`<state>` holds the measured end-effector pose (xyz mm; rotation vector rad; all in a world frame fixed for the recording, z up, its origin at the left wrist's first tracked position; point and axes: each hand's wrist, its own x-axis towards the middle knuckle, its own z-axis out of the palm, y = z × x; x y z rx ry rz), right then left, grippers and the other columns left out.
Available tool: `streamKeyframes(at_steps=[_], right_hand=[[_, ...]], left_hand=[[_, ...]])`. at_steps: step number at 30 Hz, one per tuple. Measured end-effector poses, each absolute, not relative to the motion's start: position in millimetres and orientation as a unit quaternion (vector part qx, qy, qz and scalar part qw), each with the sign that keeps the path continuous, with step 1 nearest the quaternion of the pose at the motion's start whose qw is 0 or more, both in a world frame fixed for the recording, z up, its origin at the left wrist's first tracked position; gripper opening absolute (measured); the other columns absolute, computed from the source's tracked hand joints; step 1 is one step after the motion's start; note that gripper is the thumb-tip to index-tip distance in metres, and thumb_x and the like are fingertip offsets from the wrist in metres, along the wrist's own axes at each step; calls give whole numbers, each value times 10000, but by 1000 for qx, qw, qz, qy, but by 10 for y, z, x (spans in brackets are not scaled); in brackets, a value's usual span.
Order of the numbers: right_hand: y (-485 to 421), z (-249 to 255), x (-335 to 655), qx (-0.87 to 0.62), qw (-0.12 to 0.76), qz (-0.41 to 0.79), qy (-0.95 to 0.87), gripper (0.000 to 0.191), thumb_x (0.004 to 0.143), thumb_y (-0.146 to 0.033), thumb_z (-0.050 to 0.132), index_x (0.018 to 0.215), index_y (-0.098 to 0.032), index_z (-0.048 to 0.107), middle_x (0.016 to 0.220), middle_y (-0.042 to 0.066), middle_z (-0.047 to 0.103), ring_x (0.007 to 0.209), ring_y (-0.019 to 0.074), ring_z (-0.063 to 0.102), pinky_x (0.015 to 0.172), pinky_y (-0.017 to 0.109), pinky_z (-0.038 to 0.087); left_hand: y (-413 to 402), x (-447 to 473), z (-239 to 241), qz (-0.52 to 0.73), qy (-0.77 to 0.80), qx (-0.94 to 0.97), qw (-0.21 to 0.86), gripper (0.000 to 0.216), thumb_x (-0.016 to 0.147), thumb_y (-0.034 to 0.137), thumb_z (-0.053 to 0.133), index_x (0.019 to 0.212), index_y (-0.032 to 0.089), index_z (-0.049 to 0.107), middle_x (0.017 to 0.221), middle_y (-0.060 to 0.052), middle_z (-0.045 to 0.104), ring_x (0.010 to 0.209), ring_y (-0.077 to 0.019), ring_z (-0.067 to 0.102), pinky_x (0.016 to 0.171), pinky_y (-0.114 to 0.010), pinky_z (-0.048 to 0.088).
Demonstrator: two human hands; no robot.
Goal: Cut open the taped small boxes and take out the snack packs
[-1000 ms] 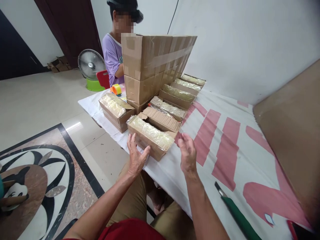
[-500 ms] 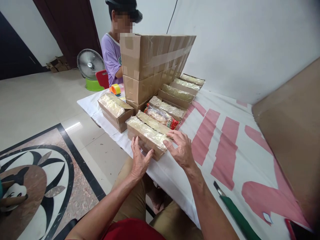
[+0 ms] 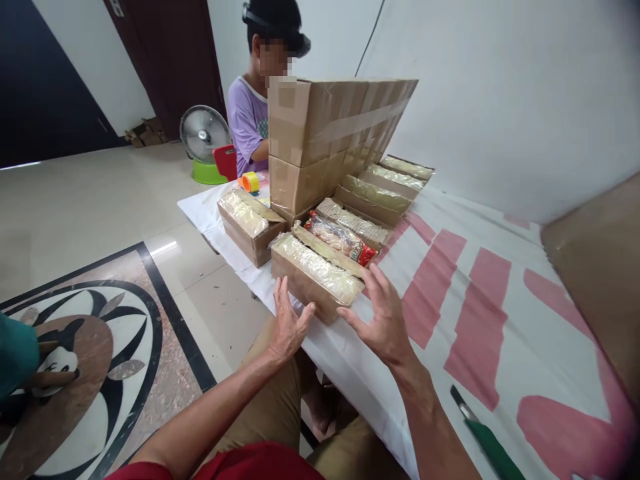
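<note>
An open cardboard box (image 3: 305, 285) packed with clear-wrapped contents stands at the near table edge, one long flap raised. Along its near side, my left hand (image 3: 290, 323) is open, its fingertips at the cardboard and its thumb spread. My right hand (image 3: 384, 313) is also open, with fingers and thumb apart around the box's right end; whether it touches the cardboard I cannot tell. Just behind this box lies a red printed plastic packet (image 3: 340, 237). Another open box (image 3: 253, 230) sits to the left.
Taped cartons (image 3: 335, 123) are stacked at the back, with several open boxes (image 3: 383, 193) beside them. A co-worker (image 3: 247, 127) is behind the stack. An orange-yellow tape roll (image 3: 249, 181) lies far left. A green-handled cutter (image 3: 487, 437) rests on the tablecloth (image 3: 435, 380) at right.
The view has swung left, so everything appears farther right. My right hand has come off the box's top to its right end. My left hand stays by the near side.
</note>
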<state>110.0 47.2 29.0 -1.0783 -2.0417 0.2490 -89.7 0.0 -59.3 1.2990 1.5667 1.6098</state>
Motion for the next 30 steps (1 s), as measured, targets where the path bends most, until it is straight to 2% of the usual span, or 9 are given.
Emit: streamKeyframes(at_steps=[4, 6, 8, 12, 16, 20, 22, 25, 30], right_hand=[[32, 376, 939, -420, 486, 78, -763, 490, 990, -342, 641, 1471, -401, 567, 1430, 68, 646, 1342, 370, 593, 1150, 649, 460], [-153, 313, 704, -393, 488, 136, -767, 459, 983, -258, 626, 1415, -414, 614, 1328, 47, 704, 1247, 341, 663, 1072, 597, 550], [-241, 177, 380, -360, 454, 223, -784, 501, 952, -246, 646, 1431, -389, 614, 1387, 50, 690, 1254, 337, 672, 1065, 567, 577], [-66, -141, -348, -347, 379, 372, -773, 712, 911, -287, 651, 1596, -287, 455, 1620, 112, 506, 1445, 372, 535, 1115, 576, 554], [358, -321, -972, -379, 357, 404, -752, 887, 844, -281, 681, 1646, -136, 329, 1691, 211, 363, 1541, 385, 402, 1200, 586, 462], [707, -394, -1374, -437, 372, 383, -724, 907, 837, -251, 659, 1625, -9, 281, 1691, 300, 299, 1584, 399, 306, 1270, 584, 347], [803, -415, -1470, -445, 377, 376, -720, 895, 838, -235, 638, 1617, 8, 271, 1691, 310, 286, 1596, 395, 274, 1291, 587, 294], [825, -422, -1523, -441, 387, 368, -721, 911, 799, -212, 644, 1617, -28, 286, 1698, 274, 301, 1602, 374, 265, 1310, 572, 252], [485, -333, -1508, -422, 375, 365, -741, 882, 813, -267, 658, 1613, -84, 334, 1683, 237, 360, 1576, 363, 331, 1291, 573, 303]], left_hand=[[24, -1606, -280, 624, 625, 447, 142, 760, 899, 438, 698, 1559, 247, 372, 1625, -191, 387, 1546, -376, 384, 1254, -540, 391], [161, -2047, -126, 634, 638, 423, 111, 788, 898, 426, 686, 1570, 208, 339, 1634, -202, 332, 1560, -376, 344, 1276, -548, 339], [381, -2463, -14, 643, 656, 383, 92, 811, 858, 415, 707, 1551, 185, 355, 1611, -211, 341, 1543, -386, 363, 1255, -553, 360], [943, -3083, 114, 651, 675, 326, 118, 824, 818, 392, 743, 1531, 182, 387, 1650, -200, 328, 1567, -349, 335, 1274, -485, 333], [1457, -3423, 203, 664, 665, 288, 186, 876, 778, 443, 788, 1509, 163, 395, 1687, -205, 306, 1613, -322, 257, 1307, -422, 249], [1745, -3567, 258, 658, 649, 285, 255, 714, 778, 457, 779, 1362, 163, 492, 1500, -191, 544, 1464, -316, 489, 1211, -446, 398], [1768, -3592, 272, 647, 641, 290, 293, 551, 783, 447, 770, 1207, 166, 560, 1259, -124, 672, 1258, -287, 630, 1105, -459, 486], [1624, -3635, 294, 638, 636, 292, 321, 386, 795, 426, 750, 1036, 187, 566, 1003, -12, 672, 1049, -204, 659, 999, -418, 530], [908, -3822, 366, 630, 657, 278, 306, 432, 696, 497, 772, 912, 191, 558, 951, 6, 635, 953, -176, 627, 913, -368, 538]])
